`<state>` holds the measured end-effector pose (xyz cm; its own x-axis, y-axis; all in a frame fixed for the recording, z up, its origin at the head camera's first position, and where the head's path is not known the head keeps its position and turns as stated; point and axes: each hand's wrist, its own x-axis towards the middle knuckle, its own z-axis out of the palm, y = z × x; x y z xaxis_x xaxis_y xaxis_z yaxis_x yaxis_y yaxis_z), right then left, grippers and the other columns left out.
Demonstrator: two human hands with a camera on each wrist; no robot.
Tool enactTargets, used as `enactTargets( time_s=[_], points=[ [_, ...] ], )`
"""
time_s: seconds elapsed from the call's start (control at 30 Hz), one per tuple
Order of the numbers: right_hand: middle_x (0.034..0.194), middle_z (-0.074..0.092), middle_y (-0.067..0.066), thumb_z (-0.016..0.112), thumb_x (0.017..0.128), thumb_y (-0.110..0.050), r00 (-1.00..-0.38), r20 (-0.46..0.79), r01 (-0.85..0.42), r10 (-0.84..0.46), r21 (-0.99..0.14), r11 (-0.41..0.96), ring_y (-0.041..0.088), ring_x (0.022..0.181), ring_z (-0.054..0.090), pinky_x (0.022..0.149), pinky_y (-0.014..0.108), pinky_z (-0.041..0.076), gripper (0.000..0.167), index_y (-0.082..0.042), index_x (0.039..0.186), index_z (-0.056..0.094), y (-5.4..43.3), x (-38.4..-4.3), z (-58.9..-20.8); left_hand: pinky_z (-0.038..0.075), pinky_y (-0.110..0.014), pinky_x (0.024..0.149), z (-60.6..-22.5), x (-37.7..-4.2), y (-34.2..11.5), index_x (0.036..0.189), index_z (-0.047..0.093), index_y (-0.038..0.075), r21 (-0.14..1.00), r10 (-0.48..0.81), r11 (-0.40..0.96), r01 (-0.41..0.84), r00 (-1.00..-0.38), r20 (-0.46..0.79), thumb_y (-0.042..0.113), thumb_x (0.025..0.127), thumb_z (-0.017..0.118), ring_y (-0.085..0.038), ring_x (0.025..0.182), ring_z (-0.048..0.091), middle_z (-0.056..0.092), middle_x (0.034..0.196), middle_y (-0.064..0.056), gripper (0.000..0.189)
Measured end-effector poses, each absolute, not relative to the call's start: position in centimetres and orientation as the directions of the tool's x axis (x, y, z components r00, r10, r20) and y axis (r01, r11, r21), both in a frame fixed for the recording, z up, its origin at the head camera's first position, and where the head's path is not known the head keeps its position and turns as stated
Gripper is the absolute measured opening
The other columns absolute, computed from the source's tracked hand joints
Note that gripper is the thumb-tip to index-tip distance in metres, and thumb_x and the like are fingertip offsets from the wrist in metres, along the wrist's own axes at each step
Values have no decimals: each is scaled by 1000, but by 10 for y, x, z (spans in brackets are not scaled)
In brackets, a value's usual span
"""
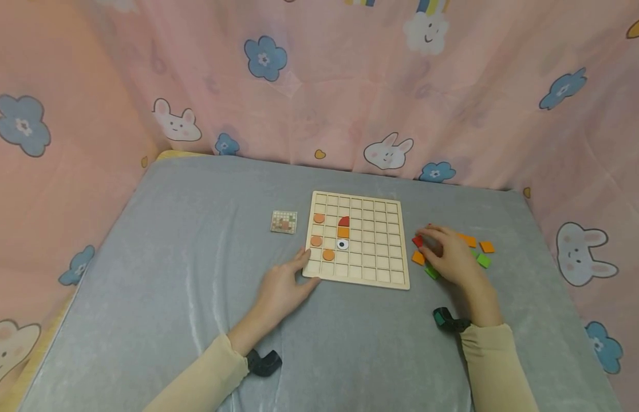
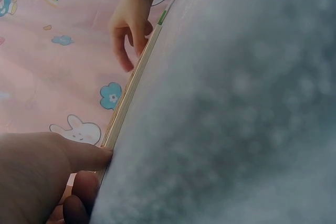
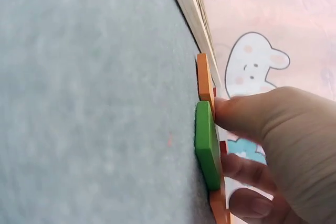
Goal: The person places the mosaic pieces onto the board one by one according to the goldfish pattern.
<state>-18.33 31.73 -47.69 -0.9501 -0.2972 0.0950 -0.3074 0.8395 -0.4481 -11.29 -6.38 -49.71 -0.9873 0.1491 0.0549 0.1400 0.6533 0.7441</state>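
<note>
Orange discs, an orange square, a red quarter-round piece and an eye piece lie in the cells of a pale wooden grid board [image 1: 371,240]. My left hand [image 1: 283,286] holds the board's near left corner; in the left wrist view the thumb [image 2: 92,157] presses its edge. To the right of the board, my right hand [image 1: 448,254] bends over loose pieces, thumb and index fingertips at opposite edges of a small red piece [image 1: 417,241]. An orange piece [image 3: 205,80] and a green piece [image 3: 207,145] lie close by the right thumb; the index fingertip is hidden there.
Left of the board lies a small pattern card [image 1: 284,222]. More orange tiles [image 1: 486,246] and green tiles [image 1: 483,261] are scattered beyond the right hand. A grey cloth covers the table [image 1: 350,349], with a printed pink curtain [image 1: 319,86] behind it.
</note>
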Motion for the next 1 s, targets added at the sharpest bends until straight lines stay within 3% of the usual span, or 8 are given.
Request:
enactTargets(
  time_s=[0.1, 0.17, 0.3, 0.53, 0.7, 0.77, 0.93, 1.0],
  points=[
    [141, 61, 30, 71, 101, -5, -943, 101, -328, -318, -456, 828, 47, 110, 65, 94, 63, 53, 36, 4, 135, 68, 318, -184, -479, 53, -51, 107, -497, -113, -64, 149, 61, 5, 744, 152, 653, 141, -987, 54, 28, 92, 85, -38, 139, 53, 55, 153, -15, 66],
    [135, 65, 27, 69, 102, -6, -944, 102, -323, -313, -470, 822, 47, 111, 66, 94, 64, 53, 32, 4, 132, 70, 318, -184, -480, 53, -51, 107, -498, -113, -64, 149, 61, 5, 745, 153, 652, 142, -987, 55, 28, 92, 85, -37, 140, 53, 55, 154, -15, 66],
    [127, 67, 25, 69, 102, -7, -954, 105, -296, -281, -478, 827, 38, 92, 67, 83, 58, 56, 28, 3, 129, 71, 318, -183, -480, 53, -50, 108, -498, -112, -64, 149, 61, 5, 746, 153, 650, 144, -987, 57, 28, 92, 85, -37, 140, 52, 55, 154, -15, 66],
    [110, 70, 20, 71, 102, -7, -963, 92, -265, -253, -484, 834, 31, 89, 63, 79, 50, 53, 24, 3, 124, 74, 317, -182, -483, 53, -51, 108, -499, -112, -64, 149, 60, 5, 750, 153, 646, 142, -987, 55, 28, 92, 84, -38, 140, 52, 54, 154, -14, 66],
    [88, 58, 12, 78, 98, -15, -962, 112, -273, -250, -465, 842, 24, 75, 52, 68, 37, 44, 32, 3, 125, 73, 314, -185, -486, 53, -51, 107, -498, -113, -64, 150, 60, 6, 749, 150, 648, 139, -987, 54, 28, 92, 84, -38, 140, 52, 54, 154, -13, 66],
    [88, 56, 10, 80, 97, -18, -959, 126, -283, -254, -450, 847, 21, 72, 46, 65, 34, 37, 34, 2, 123, 74, 312, -187, -486, 53, -51, 107, -498, -113, -64, 149, 60, 6, 746, 151, 650, 142, -987, 57, 28, 91, 85, -38, 140, 53, 55, 154, -13, 67],
    [102, 62, 16, 79, 97, -18, -961, 117, -277, -251, -447, 850, 22, 75, 49, 66, 35, 39, 26, 2, 114, 76, 306, -187, -484, 53, -51, 108, -497, -114, -64, 149, 60, 6, 744, 148, 653, 141, -987, 57, 28, 91, 85, -37, 140, 53, 55, 154, -14, 67],
    [101, 61, 16, 78, 98, -17, -961, 109, -275, -253, -446, 852, 23, 75, 49, 66, 36, 39, 26, 2, 114, 74, 306, -187, -484, 52, -51, 108, -498, -114, -64, 149, 60, 6, 746, 146, 652, 138, -988, 55, 28, 91, 85, -37, 140, 53, 55, 154, -13, 67]
  ],
)
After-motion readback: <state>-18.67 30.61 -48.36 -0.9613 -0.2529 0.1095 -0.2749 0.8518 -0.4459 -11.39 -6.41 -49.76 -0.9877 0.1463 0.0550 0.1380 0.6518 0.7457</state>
